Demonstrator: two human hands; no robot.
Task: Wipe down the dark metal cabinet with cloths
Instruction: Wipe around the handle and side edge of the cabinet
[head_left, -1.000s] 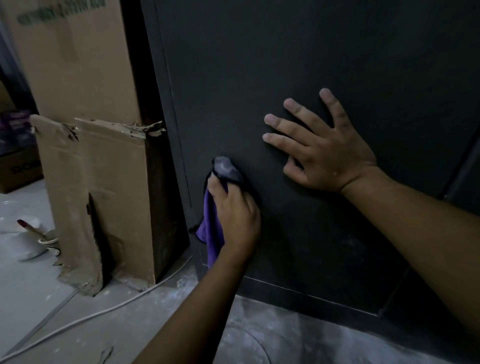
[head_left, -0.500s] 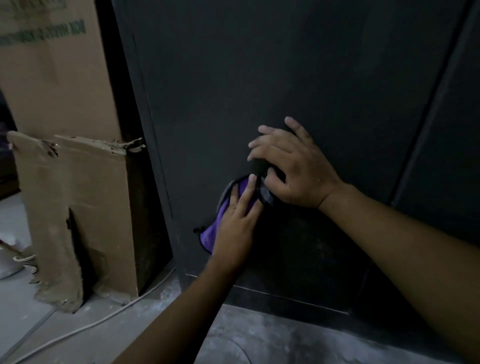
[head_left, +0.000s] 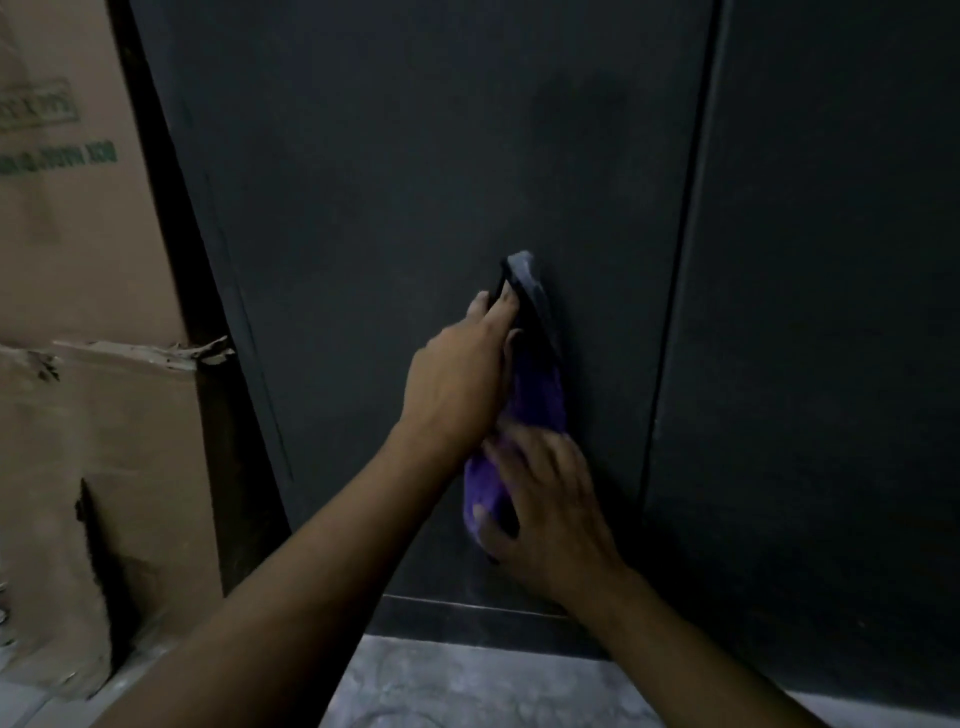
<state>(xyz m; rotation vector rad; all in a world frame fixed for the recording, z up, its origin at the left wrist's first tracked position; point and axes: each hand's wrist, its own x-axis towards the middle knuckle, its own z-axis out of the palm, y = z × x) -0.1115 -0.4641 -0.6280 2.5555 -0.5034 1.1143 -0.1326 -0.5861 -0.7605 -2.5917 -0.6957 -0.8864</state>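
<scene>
The dark metal cabinet (head_left: 395, 171) fills most of the view, with a vertical door seam to the right. A purple cloth (head_left: 540, 400) with a grey upper end (head_left: 525, 278) lies stretched upright against the left door. My left hand (head_left: 457, 374) presses its upper part to the metal with fairly straight fingers reaching up to the grey end. Below it, my right hand (head_left: 545, 504) holds the cloth's lower end between thumb and fingers, close to the cabinet's bottom edge. Both hands hide part of the cloth.
Tall cardboard boxes (head_left: 78, 218) stand against the cabinet's left side, the lower one (head_left: 104, 467) torn along its top. A dusty grey floor (head_left: 467, 686) runs below the cabinet's base. The right door (head_left: 831, 312) is bare.
My left hand slid the cloth up and rightward toward the door seam. My right hand dropped from above the cloth to below my left hand and took the cloth's lower end.
</scene>
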